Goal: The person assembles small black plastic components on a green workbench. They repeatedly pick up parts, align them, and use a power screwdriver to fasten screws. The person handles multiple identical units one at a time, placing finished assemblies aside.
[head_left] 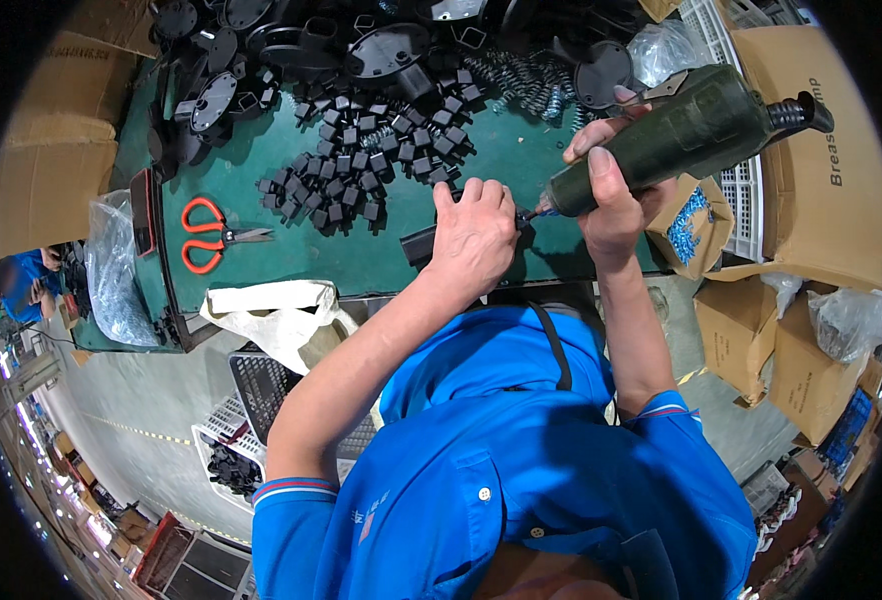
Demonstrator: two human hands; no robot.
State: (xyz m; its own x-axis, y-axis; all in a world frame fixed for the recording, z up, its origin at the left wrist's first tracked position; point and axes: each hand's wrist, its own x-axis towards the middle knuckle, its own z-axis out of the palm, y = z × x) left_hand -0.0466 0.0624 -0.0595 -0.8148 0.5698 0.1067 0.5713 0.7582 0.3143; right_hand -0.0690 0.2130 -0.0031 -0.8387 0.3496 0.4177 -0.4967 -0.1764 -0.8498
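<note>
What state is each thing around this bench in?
Power screwdriver, tilted, in the right grip
Black part, held by the left grip
Scissors, lying flat, unheld
Small black blocks, loosely piled
Springs, heaped
Screw box, open, blue screws inside
White bag, crumpled
Round black pieces, piled

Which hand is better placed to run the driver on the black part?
Probably the right hand: it grips the dark green driver, whose tip points toward the black part. The left hand is busy holding that part near the table edge.
</note>
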